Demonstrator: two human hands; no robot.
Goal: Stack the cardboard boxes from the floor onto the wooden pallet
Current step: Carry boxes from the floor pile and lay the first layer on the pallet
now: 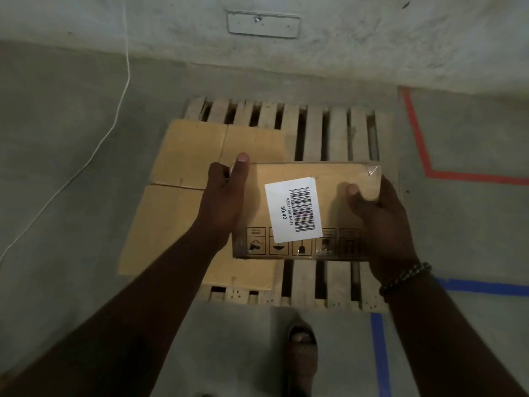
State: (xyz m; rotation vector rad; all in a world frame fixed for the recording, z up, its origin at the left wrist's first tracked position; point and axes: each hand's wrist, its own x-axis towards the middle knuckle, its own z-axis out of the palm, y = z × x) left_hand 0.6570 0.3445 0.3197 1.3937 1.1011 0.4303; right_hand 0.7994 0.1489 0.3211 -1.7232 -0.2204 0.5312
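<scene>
**A:** Head view: where are we?

**B:** At mid-frame we hold the labelled box (309,207) over the pallet (337,133). Our left hand (226,193) and right hand (378,213) each clasp one end, thumbs curled over the top.

**A:** How do we set it down well?

**B:** We'd lower it level onto the pallet's open right half, snug against the laid boxes (194,156) at left, sliding our fingers out last.
</scene>
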